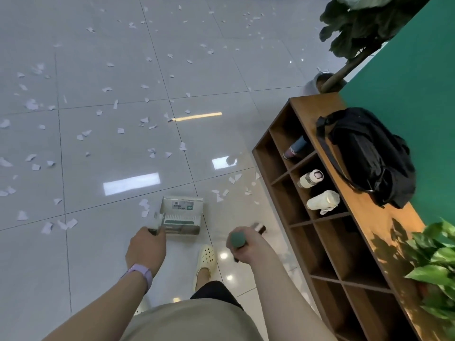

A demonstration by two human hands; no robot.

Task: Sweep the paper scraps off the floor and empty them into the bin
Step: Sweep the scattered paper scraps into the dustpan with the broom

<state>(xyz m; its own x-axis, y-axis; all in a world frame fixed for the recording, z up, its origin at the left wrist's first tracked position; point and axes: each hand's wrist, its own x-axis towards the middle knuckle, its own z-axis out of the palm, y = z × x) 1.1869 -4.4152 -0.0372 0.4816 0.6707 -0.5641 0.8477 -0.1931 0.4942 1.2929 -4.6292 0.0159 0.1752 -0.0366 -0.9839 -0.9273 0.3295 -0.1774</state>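
Glossy grey floor tiles (pixel 118 153) littered with white paper scraps (pixel 31 104), thickest toward the far left, a few more (pixel 234 178) lying near the foot of a wooden cubby shelf (pixel 327 232) along a green wall (pixel 418 77). Left hand (pixel 145 247), lilac wristband (pixel 140 273) at the wrist, clamped on the handle of a metal dustpan (pixel 181 215) standing on the floor just ahead of a cream clog (pixel 205 263). Right hand (pixel 243 246) curled round the green-capped top of a broom handle (pixel 238 238), dark broom head (pixel 259 228) blurred just beyond the knuckles. Black backpack (pixel 366 153) resting on the shelf top, bottles (pixel 310 178) lying in the upper cubbies. Potted plant (pixel 327 81) at the shelf's far end, leafy green plant (pixel 435 262) at the near right edge. No bin in view.
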